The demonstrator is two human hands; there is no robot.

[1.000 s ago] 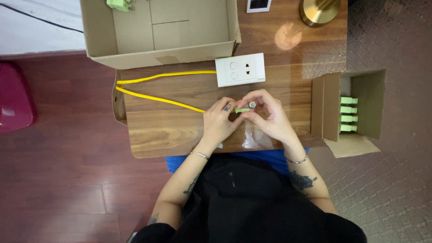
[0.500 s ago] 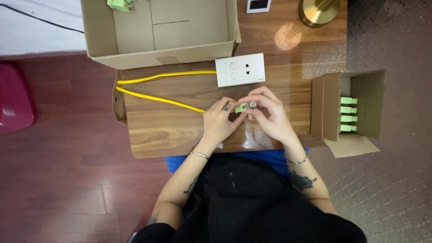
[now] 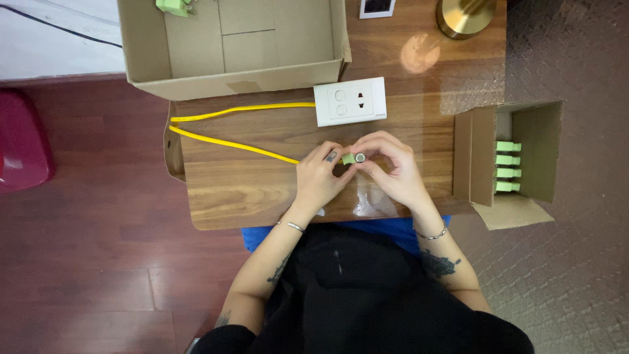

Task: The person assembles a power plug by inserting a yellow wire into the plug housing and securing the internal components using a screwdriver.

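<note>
We pinch the little green plug piece (image 3: 352,158) over the wooden table (image 3: 249,190), left hand (image 3: 319,181) and right hand (image 3: 393,172) both closed on it, and should hold it steady while the yellow wire (image 3: 229,141) goes in straight.

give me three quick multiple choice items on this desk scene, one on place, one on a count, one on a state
1. Where does the white wall socket plate lie?
A. on the wooden table
B. in the large open cardboard box
C. on the floor

2. How many green pieces show in the small cardboard box on its side?
A. one
B. four
C. nine

3. The small green plug piece at the yellow cable end is:
A. lying loose
B. held between both hands
C. plugged into the socket

Key: 1 A, it rests on bare wood; 2 B, four are stacked; 3 B, left hand and right hand fingers pinch it.
</note>
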